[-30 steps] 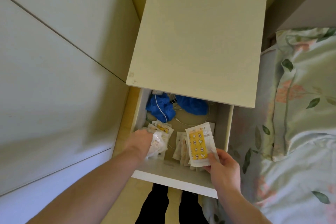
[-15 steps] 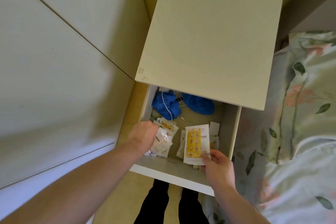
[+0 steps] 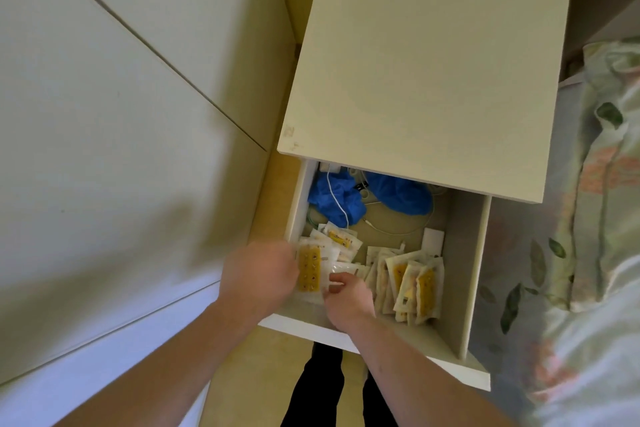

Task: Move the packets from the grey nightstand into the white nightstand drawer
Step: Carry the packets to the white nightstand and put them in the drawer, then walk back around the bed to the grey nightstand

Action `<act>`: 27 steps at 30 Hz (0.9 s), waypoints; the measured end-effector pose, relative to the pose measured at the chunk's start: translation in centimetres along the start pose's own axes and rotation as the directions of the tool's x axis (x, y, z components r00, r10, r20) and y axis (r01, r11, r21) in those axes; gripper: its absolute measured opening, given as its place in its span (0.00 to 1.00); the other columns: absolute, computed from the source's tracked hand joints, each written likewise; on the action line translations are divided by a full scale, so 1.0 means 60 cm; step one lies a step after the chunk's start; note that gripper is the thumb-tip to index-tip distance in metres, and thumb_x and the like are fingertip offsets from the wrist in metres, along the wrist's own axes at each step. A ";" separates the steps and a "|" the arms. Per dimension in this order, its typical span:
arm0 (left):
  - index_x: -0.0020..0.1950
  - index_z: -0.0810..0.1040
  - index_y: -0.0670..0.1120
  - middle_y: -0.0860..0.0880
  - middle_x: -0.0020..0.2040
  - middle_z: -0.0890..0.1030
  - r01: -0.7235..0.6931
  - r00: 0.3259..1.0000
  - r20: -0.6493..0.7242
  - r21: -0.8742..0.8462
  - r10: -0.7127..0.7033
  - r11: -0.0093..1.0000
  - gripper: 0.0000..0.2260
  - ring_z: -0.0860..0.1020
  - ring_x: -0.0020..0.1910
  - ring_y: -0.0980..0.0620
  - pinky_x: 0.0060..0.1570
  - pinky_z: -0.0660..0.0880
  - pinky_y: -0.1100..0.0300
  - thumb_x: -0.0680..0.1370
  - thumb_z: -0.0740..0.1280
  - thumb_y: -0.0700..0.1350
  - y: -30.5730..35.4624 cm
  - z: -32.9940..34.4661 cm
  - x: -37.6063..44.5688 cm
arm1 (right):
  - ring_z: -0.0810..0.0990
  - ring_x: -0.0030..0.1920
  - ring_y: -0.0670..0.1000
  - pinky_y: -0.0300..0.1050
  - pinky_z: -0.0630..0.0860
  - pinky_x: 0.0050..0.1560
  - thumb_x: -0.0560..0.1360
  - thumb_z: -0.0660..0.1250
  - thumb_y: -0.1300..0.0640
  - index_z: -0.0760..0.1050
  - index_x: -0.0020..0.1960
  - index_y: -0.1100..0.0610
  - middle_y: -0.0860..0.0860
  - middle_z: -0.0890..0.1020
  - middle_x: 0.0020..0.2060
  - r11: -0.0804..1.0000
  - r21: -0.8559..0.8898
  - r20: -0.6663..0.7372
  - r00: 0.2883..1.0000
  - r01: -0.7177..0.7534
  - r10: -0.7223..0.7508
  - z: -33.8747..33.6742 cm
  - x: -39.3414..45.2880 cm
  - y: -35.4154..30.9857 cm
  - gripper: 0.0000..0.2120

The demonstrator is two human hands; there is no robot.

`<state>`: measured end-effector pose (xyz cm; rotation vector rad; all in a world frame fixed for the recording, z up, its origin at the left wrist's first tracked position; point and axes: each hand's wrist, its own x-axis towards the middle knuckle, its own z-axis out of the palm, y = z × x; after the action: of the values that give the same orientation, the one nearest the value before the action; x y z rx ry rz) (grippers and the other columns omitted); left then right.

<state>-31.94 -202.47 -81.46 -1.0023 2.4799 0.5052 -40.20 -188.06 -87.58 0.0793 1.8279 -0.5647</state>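
The white nightstand [image 3: 426, 62] has its drawer [image 3: 471, 274] pulled open below me. Inside, white packets with yellow prints lie in two groups. My left hand [image 3: 258, 274] holds a bunch of packets [image 3: 311, 269] at the drawer's left side, its fingers hidden behind them. My right hand [image 3: 348, 295] sits just right of that bunch, fingers curled onto the packets' edge. A second stack of packets [image 3: 412, 282] leans on edge at the drawer's right side.
Blue crumpled cloth [image 3: 337, 198] and a thin white cable [image 3: 341, 210] fill the drawer's back. A small white box [image 3: 433, 239] lies behind the right stack. A floral bed cover [image 3: 595, 218] borders the right, cupboard doors [image 3: 104, 114] the left. My legs [image 3: 318, 388] stand below the drawer front.
My right hand has moved left from the right stack to the bunch in my left hand. The yellow-printed packet it held now lies with the left bunch.
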 end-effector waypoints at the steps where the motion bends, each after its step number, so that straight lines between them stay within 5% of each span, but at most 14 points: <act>1: 0.43 0.79 0.54 0.59 0.35 0.80 -0.008 1.000 0.000 -0.005 0.008 1.000 0.09 0.78 0.34 0.59 0.33 0.78 0.61 0.79 0.65 0.56 0.001 0.000 0.003 | 0.80 0.50 0.48 0.35 0.76 0.44 0.79 0.65 0.60 0.76 0.68 0.50 0.48 0.83 0.55 0.997 -0.071 -0.013 1.000 0.013 -0.014 0.000 -0.001 -0.001 0.19; 6: 0.45 0.80 0.55 0.59 0.38 0.81 -0.022 0.999 -0.031 -0.031 0.021 0.999 0.06 0.78 0.35 0.60 0.33 0.78 0.62 0.79 0.67 0.53 0.003 -0.012 0.018 | 0.80 0.61 0.51 0.42 0.79 0.54 0.77 0.65 0.60 0.71 0.74 0.48 0.48 0.80 0.66 0.963 -0.268 -0.035 0.998 0.039 -0.051 -0.004 -0.006 0.010 0.26; 11: 0.50 0.79 0.57 0.60 0.46 0.81 -0.070 0.997 0.021 -0.072 0.072 0.995 0.03 0.78 0.41 0.60 0.36 0.77 0.64 0.79 0.68 0.53 0.015 -0.038 -0.002 | 0.83 0.51 0.50 0.45 0.83 0.47 0.76 0.64 0.61 0.73 0.71 0.44 0.47 0.79 0.64 0.964 -0.244 -0.083 0.989 0.102 -0.126 -0.045 -0.055 0.012 0.26; 18: 0.60 0.78 0.57 0.59 0.56 0.79 -0.089 0.985 0.144 -0.058 0.097 0.994 0.12 0.80 0.49 0.55 0.47 0.80 0.56 0.78 0.65 0.55 0.057 -0.109 -0.122 | 0.74 0.68 0.48 0.45 0.76 0.66 0.79 0.65 0.59 0.70 0.73 0.44 0.43 0.70 0.72 0.949 -0.254 -0.170 0.957 0.188 -0.235 -0.130 -0.238 -0.009 0.24; 27: 0.71 0.73 0.53 0.59 0.67 0.70 -0.410 0.890 0.187 -0.066 0.415 0.910 0.20 0.73 0.63 0.57 0.62 0.75 0.60 0.79 0.67 0.52 0.152 -0.289 -0.313 | 0.73 0.70 0.48 0.45 0.72 0.70 0.78 0.69 0.58 0.70 0.74 0.47 0.43 0.70 0.73 0.953 -0.135 -0.402 0.863 0.273 -0.304 -0.195 -0.539 0.020 0.25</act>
<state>-30.36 -193.89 -55.78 -0.3967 2.5075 0.7288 -39.27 -174.87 -55.79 -0.1382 2.3023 -0.7315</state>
